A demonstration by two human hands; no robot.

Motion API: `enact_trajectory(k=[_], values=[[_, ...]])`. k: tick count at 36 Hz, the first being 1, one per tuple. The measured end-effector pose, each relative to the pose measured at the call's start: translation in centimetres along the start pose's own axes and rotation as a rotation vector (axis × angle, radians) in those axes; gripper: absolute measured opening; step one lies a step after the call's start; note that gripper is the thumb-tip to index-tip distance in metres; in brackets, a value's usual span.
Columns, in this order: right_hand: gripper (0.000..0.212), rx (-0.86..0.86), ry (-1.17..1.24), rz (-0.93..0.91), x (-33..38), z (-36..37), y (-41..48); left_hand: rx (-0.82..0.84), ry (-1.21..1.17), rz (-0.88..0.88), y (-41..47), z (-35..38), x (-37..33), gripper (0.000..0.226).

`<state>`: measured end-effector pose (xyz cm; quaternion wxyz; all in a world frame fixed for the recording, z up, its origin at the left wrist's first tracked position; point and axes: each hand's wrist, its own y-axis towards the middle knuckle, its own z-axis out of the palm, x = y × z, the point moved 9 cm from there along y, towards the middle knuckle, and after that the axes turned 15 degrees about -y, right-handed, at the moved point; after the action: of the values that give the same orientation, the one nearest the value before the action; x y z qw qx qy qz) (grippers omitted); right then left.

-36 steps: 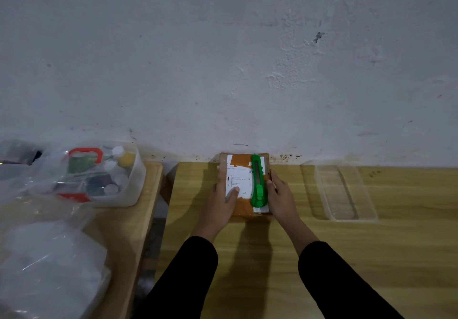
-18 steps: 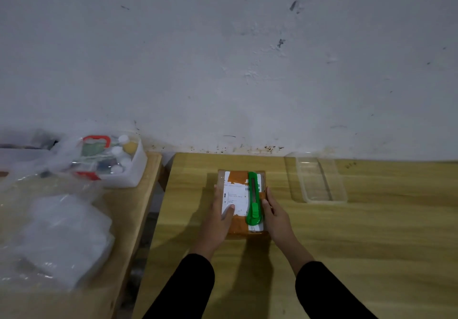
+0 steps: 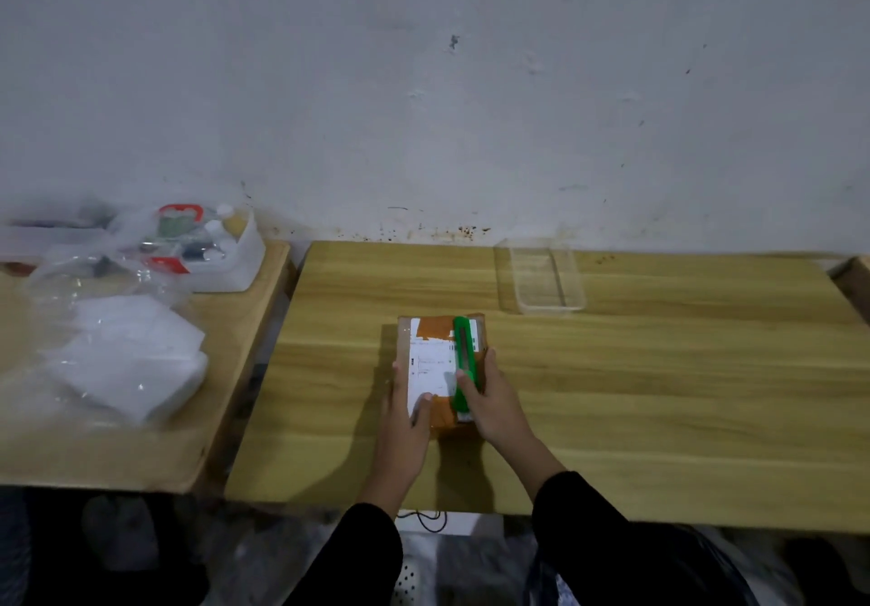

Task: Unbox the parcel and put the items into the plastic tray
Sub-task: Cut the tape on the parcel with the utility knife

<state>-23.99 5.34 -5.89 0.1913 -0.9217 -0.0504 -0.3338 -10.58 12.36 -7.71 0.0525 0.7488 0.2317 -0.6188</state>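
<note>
The parcel [image 3: 440,372] is positioned near the middle of the wooden table [image 3: 659,393], taped shut (label and orange tape intact). It is clasped at its left edge by the left hand [image 3: 405,410]. A green utility knife [image 3: 466,365] lies along its top; the right hand [image 3: 494,405] is closed on the knife's near end. The clear plastic tray [image 3: 576,297] stands empty, far right of the parcel. Cutting, unpacking and loading remain. Blade extension and parcel contents cannot be determined.
</note>
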Motion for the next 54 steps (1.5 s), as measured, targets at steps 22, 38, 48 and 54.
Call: enact_trajectory(k=[22,38,48,54], values=[[0.039,-0.066,0.192,-0.100,-0.9,-2.8,1.5,-0.119,0.258,-0.081,4.5,-6.4,-2.5,0.048],[0.035,-0.097,0.124,-0.157,-0.5,-3.8,4.1,-0.212,0.133,-0.096,4.0,-5.4,-1.6,0.062],[0.034,-0.158,0.010,-0.147,1.2,-4.0,4.9,-0.290,0.136,-0.134,5.5,-6.3,-1.1,0.054],[0.031,-0.144,0.016,-0.157,2.4,-4.0,5.2,-0.303,0.133,-0.149,5.4,-6.3,-0.8,0.053]])
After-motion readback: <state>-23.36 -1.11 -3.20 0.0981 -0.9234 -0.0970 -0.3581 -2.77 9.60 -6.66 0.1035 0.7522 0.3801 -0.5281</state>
